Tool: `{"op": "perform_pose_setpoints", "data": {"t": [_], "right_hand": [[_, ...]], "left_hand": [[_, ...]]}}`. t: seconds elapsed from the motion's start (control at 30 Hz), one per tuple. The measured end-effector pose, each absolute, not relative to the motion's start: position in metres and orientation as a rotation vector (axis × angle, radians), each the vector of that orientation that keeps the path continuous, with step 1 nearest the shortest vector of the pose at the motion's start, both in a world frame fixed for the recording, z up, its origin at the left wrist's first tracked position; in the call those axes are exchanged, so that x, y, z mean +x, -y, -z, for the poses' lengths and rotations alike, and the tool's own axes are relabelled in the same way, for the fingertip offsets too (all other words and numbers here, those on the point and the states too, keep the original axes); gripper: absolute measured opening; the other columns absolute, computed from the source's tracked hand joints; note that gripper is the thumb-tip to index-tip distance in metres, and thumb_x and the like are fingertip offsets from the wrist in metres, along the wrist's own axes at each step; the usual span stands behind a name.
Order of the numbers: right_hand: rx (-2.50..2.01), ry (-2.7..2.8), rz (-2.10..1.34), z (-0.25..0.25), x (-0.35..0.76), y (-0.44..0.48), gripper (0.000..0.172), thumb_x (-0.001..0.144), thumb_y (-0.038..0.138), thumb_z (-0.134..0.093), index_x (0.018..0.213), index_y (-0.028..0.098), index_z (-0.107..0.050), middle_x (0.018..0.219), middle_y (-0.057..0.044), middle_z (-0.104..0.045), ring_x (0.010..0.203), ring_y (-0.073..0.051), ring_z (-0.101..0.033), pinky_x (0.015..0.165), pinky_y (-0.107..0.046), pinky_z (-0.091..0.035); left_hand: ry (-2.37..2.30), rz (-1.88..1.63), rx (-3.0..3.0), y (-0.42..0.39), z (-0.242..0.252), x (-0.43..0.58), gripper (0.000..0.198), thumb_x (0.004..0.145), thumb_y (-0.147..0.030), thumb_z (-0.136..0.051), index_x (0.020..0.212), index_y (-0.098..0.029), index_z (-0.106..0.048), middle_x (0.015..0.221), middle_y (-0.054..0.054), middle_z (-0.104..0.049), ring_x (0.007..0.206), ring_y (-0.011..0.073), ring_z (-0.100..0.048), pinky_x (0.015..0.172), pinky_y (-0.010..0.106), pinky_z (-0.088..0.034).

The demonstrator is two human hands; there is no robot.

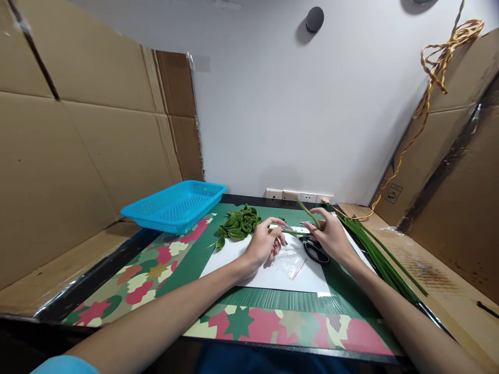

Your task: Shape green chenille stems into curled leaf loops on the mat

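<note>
My left hand (262,245) pinches one end of a green pipe cleaner (295,233) above a white sheet (312,283). With my right hand (330,235) I grip the same pipe cleaner farther along, where it bends and its free end slants up to the left. Black-handled scissors (316,253) lie just beneath my right hand, their blades partly hidden. A clear plastic bag (290,264) with a red line rests on the sheet between my hands. Left of my left hand sits a pile of green leaf-shaped pipe cleaner loops (239,224).
A bundle of long straight green pipe cleaners (376,257) lies on the right. A blue perforated basket (171,227) stands at the back left. Cardboard walls (93,130) flank both sides. Twisted yellow wire (429,88) hangs at right; wall sockets (290,195) line the back.
</note>
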State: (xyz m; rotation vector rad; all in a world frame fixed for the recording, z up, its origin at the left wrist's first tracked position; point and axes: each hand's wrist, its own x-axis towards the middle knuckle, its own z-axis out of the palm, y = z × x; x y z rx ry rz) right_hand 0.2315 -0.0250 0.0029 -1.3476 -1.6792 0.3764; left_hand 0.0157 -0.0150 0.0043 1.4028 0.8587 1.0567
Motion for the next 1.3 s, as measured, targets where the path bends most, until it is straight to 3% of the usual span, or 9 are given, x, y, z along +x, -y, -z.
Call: {"op": "perform_pose_setpoints", "data": {"t": [0.17, 0.33, 0.5, 0.67, 0.87, 1.03, 1.2, 1.3], "right_hand": [[-1.139, 1.586, -0.558, -0.005, 0.229, 0.028, 0.05, 0.091, 0.047, -0.064, 0.133, 0.023, -0.051, 0.059, 0.006, -0.052, 0.055, -0.02, -0.061, 0.053, -0.027, -0.048], [-1.124, 1.654, -0.533, -0.003, 0.228, 0.028, 0.042, 0.096, 0.043, -0.056, 0.133, 0.022, -0.054, 0.072, 0.0, -0.061, 0.061, -0.019, -0.062, 0.056, -0.028, -0.053], [-1.174, 1.749, -0.382, -0.003, 0.229, 0.028, 0.043, 0.103, 0.039, -0.044, 0.14, 0.021, -0.053, 0.087, -0.005, -0.068, 0.054, -0.015, -0.059, 0.057, -0.028, -0.05], [-1.179, 1.923, -0.051, -0.005, 0.229, 0.033, 0.061, 0.099, 0.04, -0.057, 0.155, 0.026, -0.037, 0.123, -0.011, -0.064, 0.078, -0.018, -0.065, 0.066, -0.028, -0.053], [-1.213, 2.12, 0.117, -0.004, 0.227, 0.036, 0.077, 0.091, 0.04, -0.069, 0.157, 0.031, -0.03, 0.134, -0.012, -0.059, 0.096, -0.026, -0.069, 0.072, -0.034, -0.056], [-1.172, 2.166, 0.166, -0.003, 0.226, 0.036, 0.056, 0.094, 0.031, -0.064, 0.146, 0.031, -0.044, 0.142, -0.012, -0.054, 0.1, -0.026, -0.069, 0.078, -0.036, -0.057], [-1.118, 2.214, 0.101, -0.005, 0.226, 0.037, 0.022, 0.099, 0.027, -0.056, 0.121, 0.026, -0.061, 0.129, -0.009, -0.062, 0.094, -0.021, -0.069, 0.078, -0.031, -0.055], [-1.104, 2.246, 0.068, -0.005, 0.225, 0.037, 0.013, 0.101, 0.025, -0.054, 0.107, 0.024, -0.065, 0.118, -0.008, -0.065, 0.097, -0.021, -0.067, 0.08, -0.031, -0.053]], "left_hand": [[-0.865, -1.0, 1.345, 0.018, -0.005, 0.015, 0.028, 0.089, -0.031, -0.058, 0.114, -0.019, -0.056, 0.059, -0.004, -0.06, 0.034, 0.0077, -0.041, 0.031, 0.016, -0.027], [-0.859, -0.998, 1.237, 0.016, -0.005, 0.012, 0.033, 0.089, -0.03, -0.057, 0.121, -0.021, -0.052, 0.062, -0.004, -0.059, 0.038, 0.009, -0.045, 0.033, 0.016, -0.027], [-0.777, -0.963, 1.268, 0.017, -0.004, 0.011, 0.035, 0.093, -0.038, -0.057, 0.124, -0.023, -0.05, 0.067, -0.004, -0.06, 0.039, 0.0089, -0.047, 0.033, 0.016, -0.027], [-0.756, -0.969, 1.304, 0.018, -0.002, 0.015, 0.035, 0.094, -0.04, -0.056, 0.123, -0.022, -0.048, 0.064, -0.004, -0.061, 0.036, 0.0084, -0.045, 0.032, 0.015, -0.028], [-0.756, -1.007, 1.399, 0.018, -0.003, 0.016, 0.04, 0.093, -0.042, -0.058, 0.124, -0.021, -0.044, 0.064, -0.005, -0.061, 0.033, 0.0076, -0.043, 0.03, 0.014, -0.027], [-0.704, -1.011, 1.47, 0.022, -0.002, 0.017, 0.042, 0.093, -0.047, -0.059, 0.123, -0.021, -0.045, 0.067, -0.005, -0.061, 0.033, 0.0068, -0.044, 0.03, 0.015, -0.029], [-0.708, -1.023, 1.456, 0.021, -0.002, 0.017, 0.041, 0.093, -0.048, -0.058, 0.122, -0.022, -0.047, 0.07, -0.005, -0.061, 0.032, 0.0058, -0.044, 0.03, 0.014, -0.028], [-0.714, -1.012, 1.44, 0.021, -0.003, 0.016, 0.04, 0.093, -0.046, -0.056, 0.123, -0.022, -0.046, 0.069, -0.005, -0.062, 0.032, 0.0061, -0.044, 0.029, 0.014, -0.026]]}}
